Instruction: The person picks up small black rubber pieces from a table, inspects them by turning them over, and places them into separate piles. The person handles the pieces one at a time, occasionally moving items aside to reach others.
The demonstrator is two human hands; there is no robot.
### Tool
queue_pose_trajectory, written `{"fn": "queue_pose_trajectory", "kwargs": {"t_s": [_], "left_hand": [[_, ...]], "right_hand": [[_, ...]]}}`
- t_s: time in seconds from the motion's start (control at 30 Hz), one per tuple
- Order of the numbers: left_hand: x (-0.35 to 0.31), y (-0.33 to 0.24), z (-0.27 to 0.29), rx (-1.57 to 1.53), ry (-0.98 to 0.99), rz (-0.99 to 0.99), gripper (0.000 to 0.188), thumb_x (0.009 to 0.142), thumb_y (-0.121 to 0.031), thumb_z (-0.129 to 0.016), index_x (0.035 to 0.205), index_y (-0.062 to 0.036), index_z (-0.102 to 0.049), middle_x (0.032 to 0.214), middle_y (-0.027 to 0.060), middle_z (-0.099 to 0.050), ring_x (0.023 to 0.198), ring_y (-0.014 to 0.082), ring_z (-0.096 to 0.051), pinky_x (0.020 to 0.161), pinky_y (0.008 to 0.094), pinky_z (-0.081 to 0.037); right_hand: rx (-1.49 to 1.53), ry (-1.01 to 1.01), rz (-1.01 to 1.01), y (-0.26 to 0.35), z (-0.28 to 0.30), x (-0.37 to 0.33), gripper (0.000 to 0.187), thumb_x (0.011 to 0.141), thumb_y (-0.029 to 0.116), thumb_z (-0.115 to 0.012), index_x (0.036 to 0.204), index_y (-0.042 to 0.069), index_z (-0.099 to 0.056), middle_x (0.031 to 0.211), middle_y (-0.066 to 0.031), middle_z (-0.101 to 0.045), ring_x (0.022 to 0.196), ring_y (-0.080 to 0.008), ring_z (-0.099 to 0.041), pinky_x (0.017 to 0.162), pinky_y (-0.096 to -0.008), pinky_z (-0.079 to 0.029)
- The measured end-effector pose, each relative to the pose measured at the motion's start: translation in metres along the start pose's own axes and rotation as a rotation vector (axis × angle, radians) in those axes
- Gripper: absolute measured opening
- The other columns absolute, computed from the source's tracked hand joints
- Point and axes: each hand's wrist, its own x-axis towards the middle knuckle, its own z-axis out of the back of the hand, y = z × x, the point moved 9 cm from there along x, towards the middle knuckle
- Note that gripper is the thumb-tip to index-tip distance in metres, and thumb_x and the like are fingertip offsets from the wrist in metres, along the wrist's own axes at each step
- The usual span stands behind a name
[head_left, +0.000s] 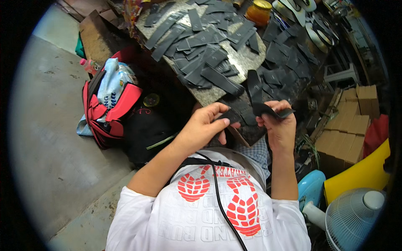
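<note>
Between the thumb and fingers of my left hand point(205, 125) is a dark strip point(230, 116), held over the near corner of the table. My right hand point(280, 125) grips another black strip point(268, 110), bent into a curve, its end sticking out to the right past the fingers. A further black strip point(254, 85) stands just beyond the right hand; I cannot tell whether it joins the held one. Many flat black strips point(205, 39) lie in an overlapping heap on the speckled stone tabletop point(205, 96), with more black pieces point(284, 58) piled at its right.
A jar with a yellow lid point(258, 12) stands at the table's far side. Red and black bags point(121, 100) sit at left, beside a pink-capped bottle point(89, 65). Cardboard boxes point(341, 140), a yellow object point(360, 171) and a fan point(356, 217) crowd the right. A black cord point(217, 184) crosses my shirt.
</note>
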Motion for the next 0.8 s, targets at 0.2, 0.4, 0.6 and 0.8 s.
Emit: {"fn": "queue_pose_trajectory", "kwargs": {"t_s": [0.2, 0.4, 0.6, 0.8], "left_hand": [[0.008, 0.004, -0.007, 0.008, -0.024, 0.06, 0.02, 0.094, -0.006, -0.058, 0.11, 0.0056, -0.06, 0.104, 0.0148, -0.071, 0.062, 0.0113, -0.065, 0.05, 0.0219, -0.053], [0.008, 0.004, -0.006, 0.051, -0.024, 0.113, 0.02, 0.091, -0.005, -0.059, 0.109, 0.006, -0.06, 0.092, 0.0142, -0.072, 0.056, 0.0101, -0.063, 0.046, 0.0215, -0.049], [0.007, 0.004, -0.007, 0.047, -0.027, 0.132, 0.02, 0.09, -0.003, -0.059, 0.108, 0.0057, -0.061, 0.089, 0.0138, -0.073, 0.055, 0.0097, -0.062, 0.046, 0.0209, -0.049], [0.007, 0.003, -0.006, 0.055, -0.03, 0.125, 0.019, 0.09, -0.003, -0.058, 0.107, 0.0059, -0.061, 0.089, 0.0144, -0.073, 0.054, 0.0092, -0.061, 0.047, 0.0214, -0.049]], "right_hand": [[-0.01, 0.024, -0.137, -0.012, -0.004, -0.004, 0.021, 0.083, -0.006, -0.07, 0.09, 0.006, -0.055, 0.078, -0.0053, -0.065, 0.058, -0.0146, -0.065, 0.05, -0.0235, -0.049], [-0.044, 0.087, -0.274, -0.028, -0.011, -0.007, 0.026, 0.082, -0.007, -0.07, 0.091, 0.008, -0.051, 0.077, -0.0075, -0.064, 0.053, -0.0125, -0.059, 0.045, -0.0235, -0.047], [-0.033, 0.101, -0.306, -0.033, -0.014, -0.009, 0.027, 0.081, -0.008, -0.07, 0.09, 0.008, -0.05, 0.075, -0.007, -0.063, 0.051, -0.0117, -0.058, 0.043, -0.0226, -0.045], [-0.05, 0.103, -0.295, -0.032, -0.014, -0.007, 0.027, 0.08, -0.01, -0.068, 0.089, 0.007, -0.049, 0.073, -0.0081, -0.063, 0.049, -0.0114, -0.055, 0.042, -0.0225, -0.042]]}}
